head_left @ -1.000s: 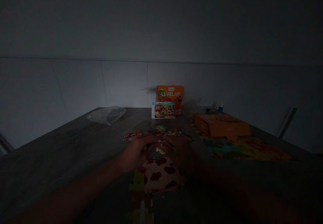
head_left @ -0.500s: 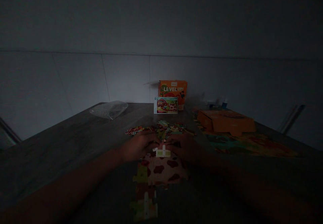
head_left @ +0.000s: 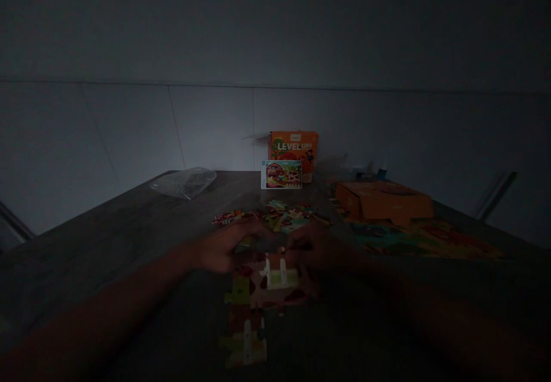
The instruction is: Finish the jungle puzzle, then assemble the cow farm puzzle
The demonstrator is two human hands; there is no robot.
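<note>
A jigsaw piece (head_left: 282, 273) with a white fence post and pale green is held by its upper edge in my right hand (head_left: 321, 247), whose fingers are pinched. It is over the joined cow-patterned puzzle section (head_left: 297, 297) and hides part of it. My left hand (head_left: 219, 249) is to the left of that piece, fingers stretched forward and apart from the thumb, with nothing visible in it. Yellow-green pieces (head_left: 240, 290) border the cow section, and a fence piece (head_left: 246, 347) adjoins them nearer to me. The scene is dark and finger detail is faint.
Loose jigsaw pieces (head_left: 293, 215) lie heaped beyond my hands. A picture card (head_left: 282, 174) leans on an upright orange box (head_left: 294, 141). A clear plastic bag (head_left: 185, 182) lies at the back left. To the right, an orange box (head_left: 383, 198) rests by a colourful sheet (head_left: 430, 240).
The fence piece has come closer to me and now shows more of its face. My left hand has shifted left, away from it, and its fingers have opened.
</note>
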